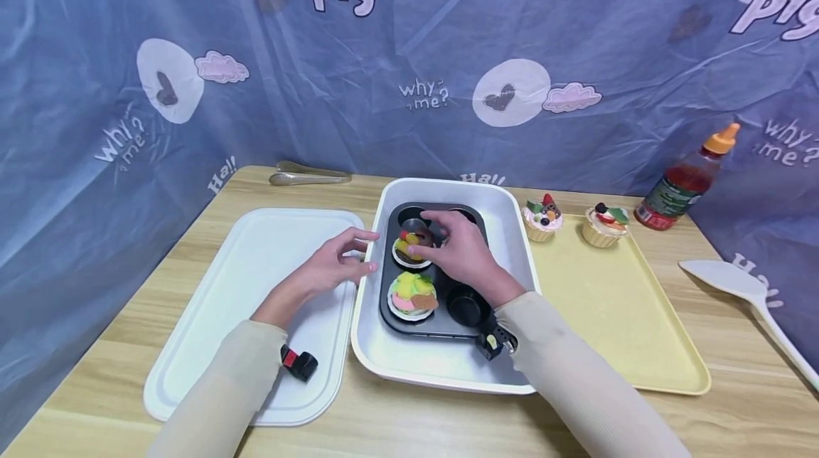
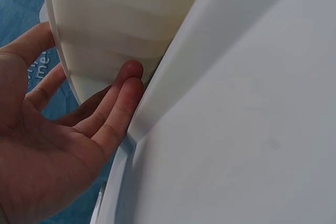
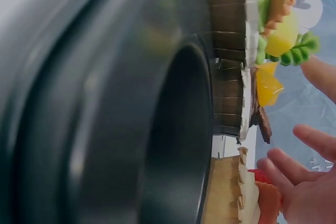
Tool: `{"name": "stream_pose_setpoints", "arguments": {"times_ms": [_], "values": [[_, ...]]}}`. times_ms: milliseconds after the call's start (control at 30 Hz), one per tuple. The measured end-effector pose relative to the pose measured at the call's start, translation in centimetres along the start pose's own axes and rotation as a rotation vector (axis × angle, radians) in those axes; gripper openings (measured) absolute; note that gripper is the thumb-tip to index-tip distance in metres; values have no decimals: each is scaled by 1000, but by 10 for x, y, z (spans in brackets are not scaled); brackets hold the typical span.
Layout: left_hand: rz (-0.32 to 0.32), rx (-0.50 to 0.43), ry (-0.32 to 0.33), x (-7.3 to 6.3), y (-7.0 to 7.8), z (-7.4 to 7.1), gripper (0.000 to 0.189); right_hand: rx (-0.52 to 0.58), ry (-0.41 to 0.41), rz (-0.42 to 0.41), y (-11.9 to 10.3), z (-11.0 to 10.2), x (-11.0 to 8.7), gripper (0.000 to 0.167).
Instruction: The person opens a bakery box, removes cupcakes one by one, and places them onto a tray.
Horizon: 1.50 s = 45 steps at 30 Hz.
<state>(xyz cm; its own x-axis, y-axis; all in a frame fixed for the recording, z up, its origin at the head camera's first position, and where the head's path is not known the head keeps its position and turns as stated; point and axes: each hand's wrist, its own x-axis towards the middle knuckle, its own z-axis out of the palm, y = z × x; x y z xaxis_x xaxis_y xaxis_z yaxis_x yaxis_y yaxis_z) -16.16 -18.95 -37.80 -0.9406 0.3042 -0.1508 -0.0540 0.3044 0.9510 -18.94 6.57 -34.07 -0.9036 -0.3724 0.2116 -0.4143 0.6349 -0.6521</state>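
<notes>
My right hand (image 1: 463, 248) reaches over a black muffin tin (image 1: 409, 330), thumb and forefinger apart above a chocolate cupcake (image 1: 409, 259) with yellow fruit pieces. In front of it sits a cupcake (image 1: 412, 294) topped with yellow, green and pink pieces. The right wrist view shows another cupcake (image 3: 223, 192) in a tan cup, beneath the right hand's fingers and hidden by that hand in the head view. An unfilled well (image 1: 468, 307) lies near the right wrist. My left hand (image 1: 329, 262) rests loosely at the left wall of the white tub (image 1: 441, 373) around the tin.
A white tray (image 1: 256, 259) lies left of the tub. On the right is a yellow tray (image 1: 614, 316), with two fruit-topped cupcakes (image 1: 604, 225) at its back. Metal tongs (image 1: 310, 175) lie at the back left. A sauce bottle (image 1: 684, 180) and a white spoon (image 1: 736, 280) are far right.
</notes>
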Motion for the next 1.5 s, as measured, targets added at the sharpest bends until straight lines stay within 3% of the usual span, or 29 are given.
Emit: {"name": "stream_pose_setpoints", "arguments": {"times_ms": [367, 900, 1500], "values": [[-18, -2, 6, -1, 3, 1, 56, -86, -51, -12, 2, 6, 0, 72], [13, -15, -8, -2, 2, 0, 56, -91, -101, -58, 2, 11, 2, 69], [1, -12, -4, -2, 3, 0, 55, -142, -98, -112, 3, 12, -1, 48]]}}
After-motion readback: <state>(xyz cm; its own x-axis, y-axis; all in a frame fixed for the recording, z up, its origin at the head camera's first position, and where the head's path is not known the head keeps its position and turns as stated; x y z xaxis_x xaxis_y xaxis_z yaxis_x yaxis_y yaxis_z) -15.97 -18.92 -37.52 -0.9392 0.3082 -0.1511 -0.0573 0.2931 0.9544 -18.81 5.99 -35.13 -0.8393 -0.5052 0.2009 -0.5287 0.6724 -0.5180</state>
